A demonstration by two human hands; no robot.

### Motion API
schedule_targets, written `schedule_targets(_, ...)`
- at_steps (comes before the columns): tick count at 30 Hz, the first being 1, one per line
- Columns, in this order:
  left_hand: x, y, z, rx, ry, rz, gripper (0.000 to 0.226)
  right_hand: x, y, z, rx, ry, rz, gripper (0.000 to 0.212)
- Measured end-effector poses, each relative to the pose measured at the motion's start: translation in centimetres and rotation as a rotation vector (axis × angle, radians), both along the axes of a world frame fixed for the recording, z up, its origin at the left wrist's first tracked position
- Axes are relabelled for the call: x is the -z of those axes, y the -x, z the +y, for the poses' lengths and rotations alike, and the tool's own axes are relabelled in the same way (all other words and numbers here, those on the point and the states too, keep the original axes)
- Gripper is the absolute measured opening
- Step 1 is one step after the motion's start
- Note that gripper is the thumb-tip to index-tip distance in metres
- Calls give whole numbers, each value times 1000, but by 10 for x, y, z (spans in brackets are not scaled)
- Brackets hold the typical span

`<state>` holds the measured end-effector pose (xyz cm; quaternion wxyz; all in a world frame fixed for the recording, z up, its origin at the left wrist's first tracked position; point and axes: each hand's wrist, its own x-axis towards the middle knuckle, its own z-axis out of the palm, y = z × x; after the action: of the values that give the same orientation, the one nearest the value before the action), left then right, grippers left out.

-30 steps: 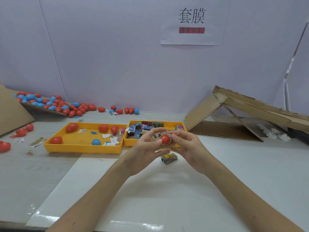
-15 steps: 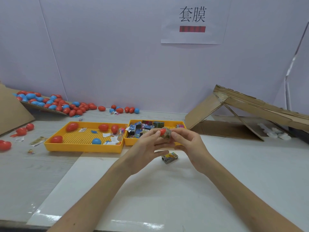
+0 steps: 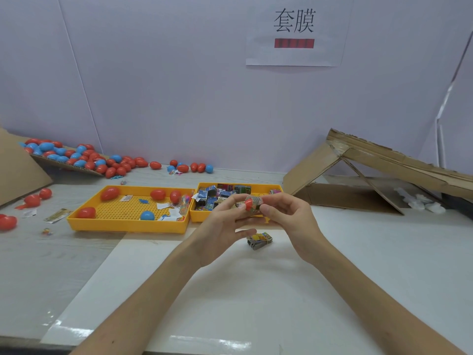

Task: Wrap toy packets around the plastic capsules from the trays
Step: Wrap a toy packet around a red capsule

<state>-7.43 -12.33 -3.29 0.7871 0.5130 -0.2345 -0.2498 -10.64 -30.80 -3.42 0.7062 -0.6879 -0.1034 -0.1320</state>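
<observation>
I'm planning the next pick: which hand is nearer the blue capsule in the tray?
Left. The left hand is to the right of the blue capsule; the right hand is farther right, beyond the left hand.

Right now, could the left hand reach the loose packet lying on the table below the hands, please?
Probably yes: the packet lies uncovered just below the left hand. But that hand pinches the part-wrapped capsule, so it must let go first.

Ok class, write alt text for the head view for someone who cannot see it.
Left hand and right hand pinch a red plastic capsule partly sleeved in a printed toy packet above a white table. Behind: a yellow plastic capsule tray and a yellow packet tray.
</observation>
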Motion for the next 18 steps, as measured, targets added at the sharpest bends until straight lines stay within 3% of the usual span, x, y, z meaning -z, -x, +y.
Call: schedule_targets(18, 2, 0, 0, -36, -28, -86, 25, -1, -1, -3, -13, -87, 7, 21)
